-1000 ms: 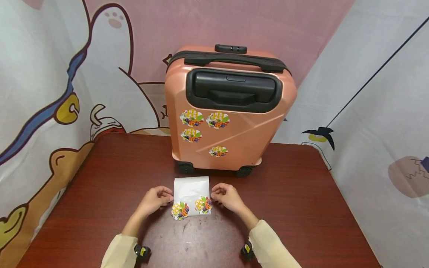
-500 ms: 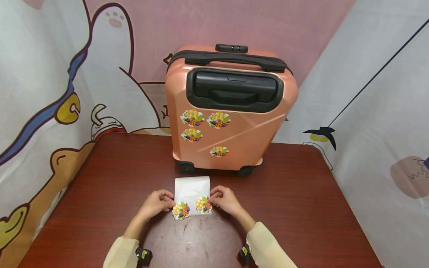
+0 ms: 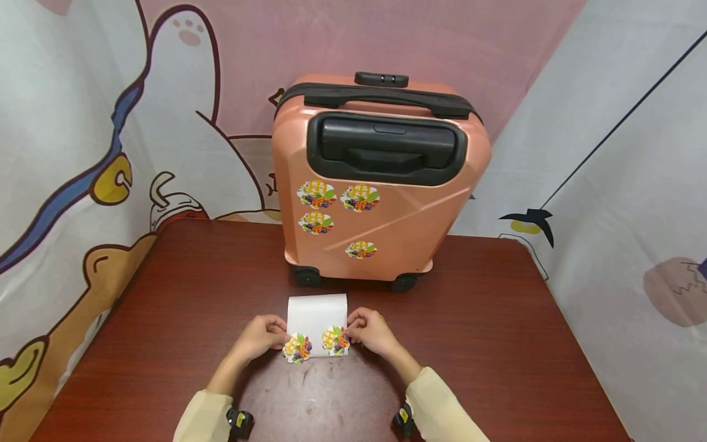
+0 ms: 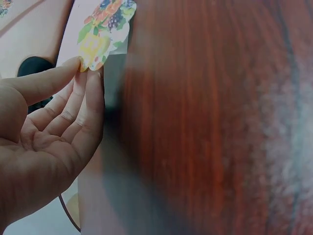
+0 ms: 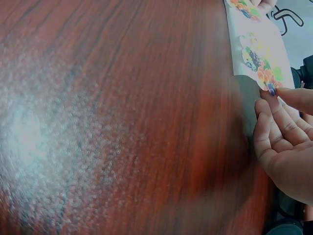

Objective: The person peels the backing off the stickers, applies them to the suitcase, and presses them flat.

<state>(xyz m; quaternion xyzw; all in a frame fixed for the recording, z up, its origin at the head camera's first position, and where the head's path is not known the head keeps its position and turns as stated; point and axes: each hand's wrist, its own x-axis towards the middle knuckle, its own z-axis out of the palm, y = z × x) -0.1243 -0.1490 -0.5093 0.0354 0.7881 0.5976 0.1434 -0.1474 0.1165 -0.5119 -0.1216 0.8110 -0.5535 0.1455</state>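
A white backing sheet point(image 3: 316, 310) lies in front of the suitcase, with two fruit-printed stickers at its near corners. My left hand point(image 3: 261, 336) pinches the edge of the left sticker point(image 3: 297, 348) between thumb and fingertips, plain in the left wrist view, where the sticker point(image 4: 100, 41) juts past the sheet's side. On the other side my right hand point(image 3: 371, 329) pinches the rim of the right sticker point(image 3: 335, 340). In the right wrist view, thumb and finger meet at that sticker's point(image 5: 261, 61) corner, which overhangs the sheet point(image 5: 239, 61).
An orange-pink suitcase point(image 3: 403, 227) with black handles stands upright behind the sheet. Several matching fruit stickers, one a lower sticker point(image 3: 361, 250), are on its front. The reddish-brown table point(image 3: 486, 331) ends at a printed cloth backdrop point(image 3: 596, 153).
My right hand has moved left to the right sticker and now pinches it. My left hand has shifted slightly right to the left sticker. The sheet has slid slightly towards me and looks smoother.
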